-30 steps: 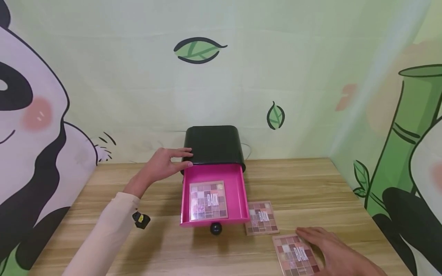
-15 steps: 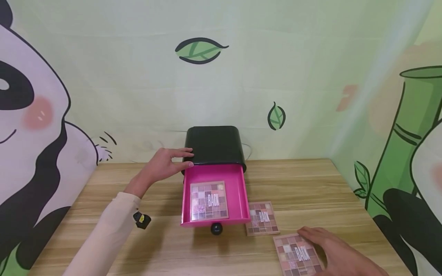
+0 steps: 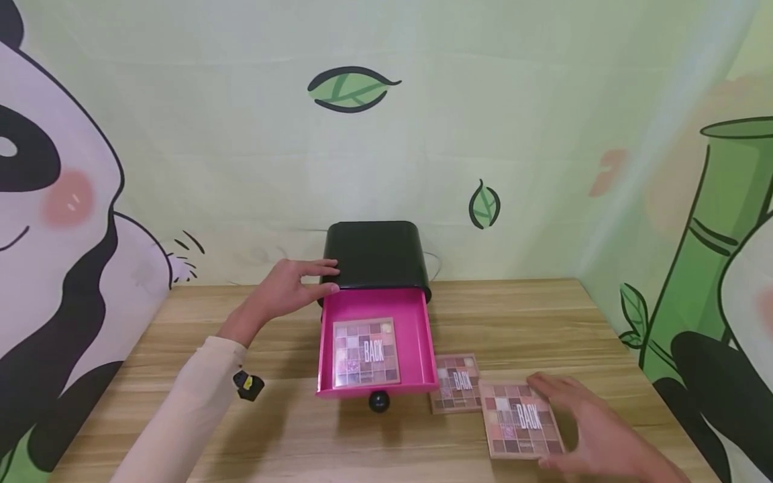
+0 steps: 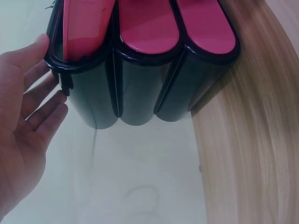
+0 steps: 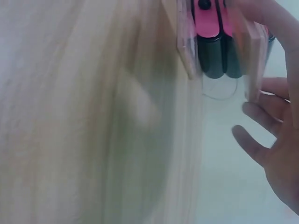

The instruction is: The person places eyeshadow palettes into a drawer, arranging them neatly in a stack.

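Observation:
A small black cabinet (image 3: 376,255) stands by the back wall, its pink top drawer (image 3: 415,342) pulled out. My left hand (image 3: 286,288) rests its extended fingers on the cabinet's left top edge, the thumb at the front rim. Inside the drawer lies an eyeshadow palette (image 3: 353,355) marked "BACK". A second eyeshadow palette (image 3: 449,384) lies on the table, just right of the drawer. My right hand (image 3: 598,429) pinches a third eyeshadow palette (image 3: 507,421) by its right side, raised off the table in the right wrist view.
The left wrist view shows several pink drawer fronts (image 4: 148,28) in the black cabinet. A round black knob (image 3: 378,401) sticks out from the open drawer's front. Around these spreads a wood-grain table (image 3: 290,429); a cartoon panda backdrop (image 3: 241,168) hangs behind.
My right hand has lifted the eyeshadow palette off the table and brought it forward, closer to the one lying beside the drawer. The left hand and the drawer stay put.

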Tool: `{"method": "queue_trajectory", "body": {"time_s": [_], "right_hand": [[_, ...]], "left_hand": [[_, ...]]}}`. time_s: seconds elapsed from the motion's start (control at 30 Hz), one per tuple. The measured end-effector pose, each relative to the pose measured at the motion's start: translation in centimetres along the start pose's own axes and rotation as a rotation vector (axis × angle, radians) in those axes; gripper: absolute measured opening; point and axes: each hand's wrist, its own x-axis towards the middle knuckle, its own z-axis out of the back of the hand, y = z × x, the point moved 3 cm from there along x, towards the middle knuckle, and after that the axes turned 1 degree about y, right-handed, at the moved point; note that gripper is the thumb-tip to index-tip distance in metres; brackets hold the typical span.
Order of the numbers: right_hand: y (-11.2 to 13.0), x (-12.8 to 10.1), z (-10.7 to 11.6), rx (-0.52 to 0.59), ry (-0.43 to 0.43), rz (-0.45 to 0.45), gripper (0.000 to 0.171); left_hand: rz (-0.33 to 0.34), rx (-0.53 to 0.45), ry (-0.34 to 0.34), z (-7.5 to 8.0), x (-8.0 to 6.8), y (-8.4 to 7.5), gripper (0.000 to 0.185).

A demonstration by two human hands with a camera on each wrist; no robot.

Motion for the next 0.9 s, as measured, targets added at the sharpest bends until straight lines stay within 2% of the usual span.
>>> {"method": "queue_trajectory", "body": {"time_s": [0.17,0.27,0.5,0.9], "right_hand": [[0.8,0.9,1.0,-0.064,-0.222,0.137,0.112],[1.5,1.6,1.8,-0.066,-0.288,0.169,0.112],[3.3,3.0,3.6,-0.092,-0.306,0.144,0.116],[7.4,6.2,6.3,-0.124,-0.317,0.228,0.111]], "left_hand": [[-0.007,-0.002,-0.006,0.1,-0.1,0.1,0.042],[-0.010,-0.005,-0.007,0.1,-0.1,0.2,0.042],[-0.020,0.008,-0.008,0.0,-0.1,0.2,0.041],[-0.010,0.004,-0.006,-0.1,-0.2,0.1,0.042]]}}
